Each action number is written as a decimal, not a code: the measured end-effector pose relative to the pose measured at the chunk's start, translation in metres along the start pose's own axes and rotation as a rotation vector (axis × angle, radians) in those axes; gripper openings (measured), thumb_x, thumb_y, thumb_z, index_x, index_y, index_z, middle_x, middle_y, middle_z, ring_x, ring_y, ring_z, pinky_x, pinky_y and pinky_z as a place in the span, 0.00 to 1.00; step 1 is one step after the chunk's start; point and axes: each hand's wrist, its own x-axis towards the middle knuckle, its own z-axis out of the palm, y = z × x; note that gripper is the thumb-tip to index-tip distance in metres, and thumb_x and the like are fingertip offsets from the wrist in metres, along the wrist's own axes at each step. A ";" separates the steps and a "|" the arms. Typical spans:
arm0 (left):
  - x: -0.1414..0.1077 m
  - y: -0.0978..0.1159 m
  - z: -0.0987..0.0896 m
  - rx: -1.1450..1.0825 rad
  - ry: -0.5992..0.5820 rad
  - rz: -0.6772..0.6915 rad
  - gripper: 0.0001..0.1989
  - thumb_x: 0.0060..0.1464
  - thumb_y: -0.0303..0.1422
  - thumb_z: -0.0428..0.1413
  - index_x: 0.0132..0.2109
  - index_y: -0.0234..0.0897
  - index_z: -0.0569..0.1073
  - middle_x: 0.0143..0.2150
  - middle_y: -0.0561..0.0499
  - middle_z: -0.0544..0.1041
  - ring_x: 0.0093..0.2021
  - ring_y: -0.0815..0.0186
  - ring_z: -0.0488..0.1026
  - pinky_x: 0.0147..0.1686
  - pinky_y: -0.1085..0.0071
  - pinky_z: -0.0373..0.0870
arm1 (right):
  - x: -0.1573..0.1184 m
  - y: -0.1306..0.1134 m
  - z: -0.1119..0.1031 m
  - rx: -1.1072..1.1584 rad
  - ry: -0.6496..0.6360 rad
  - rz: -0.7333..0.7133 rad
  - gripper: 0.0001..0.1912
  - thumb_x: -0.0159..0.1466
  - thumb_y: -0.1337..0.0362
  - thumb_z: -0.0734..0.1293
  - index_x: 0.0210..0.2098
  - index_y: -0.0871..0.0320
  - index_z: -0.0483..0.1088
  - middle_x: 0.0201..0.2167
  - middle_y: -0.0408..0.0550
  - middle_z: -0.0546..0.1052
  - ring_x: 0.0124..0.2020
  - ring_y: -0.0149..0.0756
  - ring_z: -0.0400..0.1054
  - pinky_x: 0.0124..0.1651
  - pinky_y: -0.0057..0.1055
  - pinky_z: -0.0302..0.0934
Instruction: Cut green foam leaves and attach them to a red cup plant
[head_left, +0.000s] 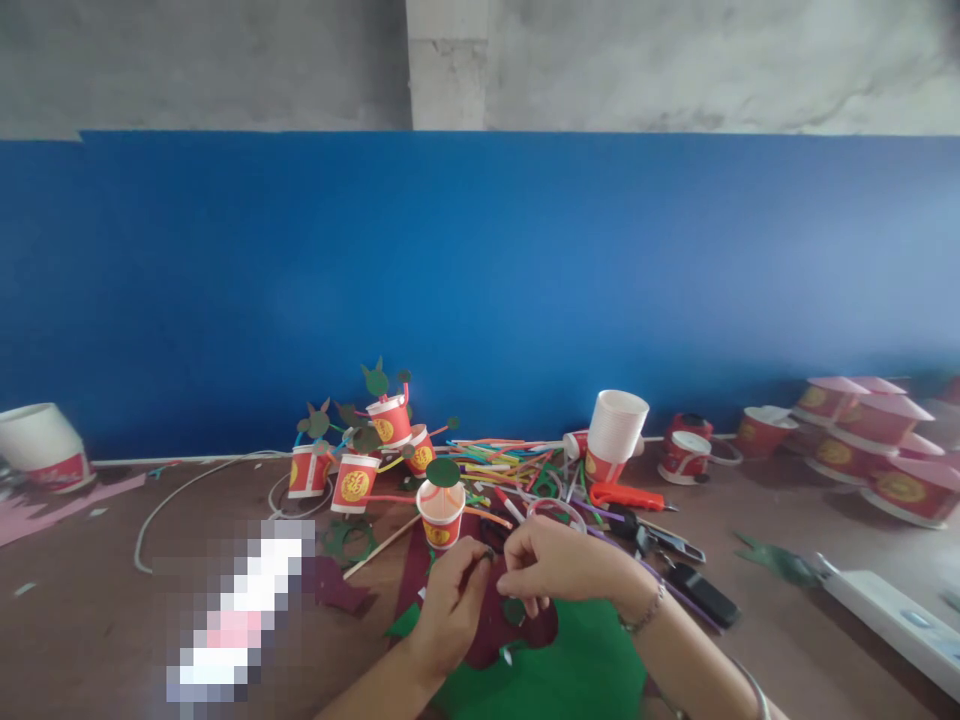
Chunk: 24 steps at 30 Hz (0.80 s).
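Note:
My left hand is closed, with a small dark piece pinched at the tips of thumb and forefinger. Close beside it, my right hand has its fingers curled together; what they hold, if anything, is hidden. Under both hands lies dark red paper with a small green paper disc on it. A larger green sheet is beneath. Just beyond my hands stands a red-and-white paper cup, with a green disc raised above its rim.
Decorated cups cluster behind on the left. Pipe cleaners lie in a heap beside stacked white cups. An orange cutter, a black key fob and a white power strip lie right; pink-topped cups stand farther right.

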 end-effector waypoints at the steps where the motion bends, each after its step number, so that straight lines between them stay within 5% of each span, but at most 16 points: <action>1: 0.000 0.000 0.000 0.006 0.009 0.013 0.11 0.59 0.35 0.46 0.32 0.35 0.67 0.27 0.52 0.65 0.28 0.69 0.61 0.30 0.75 0.59 | 0.002 0.002 0.001 -0.001 0.050 0.001 0.05 0.52 0.66 0.64 0.22 0.60 0.66 0.16 0.40 0.72 0.19 0.26 0.66 0.21 0.19 0.57; 5: 0.001 0.001 0.000 0.009 0.012 0.055 0.11 0.60 0.32 0.45 0.33 0.35 0.69 0.30 0.50 0.67 0.31 0.68 0.63 0.32 0.74 0.61 | 0.010 0.003 0.004 0.077 0.219 -0.006 0.08 0.50 0.72 0.62 0.31 0.58 0.65 0.18 0.38 0.72 0.18 0.26 0.65 0.20 0.19 0.56; 9: 0.002 0.004 0.000 0.035 0.023 0.078 0.11 0.60 0.31 0.46 0.31 0.35 0.69 0.29 0.51 0.65 0.31 0.68 0.63 0.31 0.74 0.60 | 0.014 -0.002 0.005 0.038 0.321 -0.070 0.07 0.50 0.71 0.63 0.29 0.59 0.68 0.18 0.37 0.69 0.19 0.24 0.61 0.20 0.18 0.52; 24: 0.002 0.005 0.000 0.043 -0.013 0.071 0.11 0.59 0.31 0.47 0.29 0.35 0.68 0.29 0.51 0.65 0.31 0.67 0.63 0.32 0.73 0.60 | 0.010 -0.003 0.004 0.057 0.237 -0.018 0.03 0.49 0.69 0.63 0.26 0.59 0.65 0.18 0.37 0.68 0.16 0.23 0.59 0.17 0.18 0.51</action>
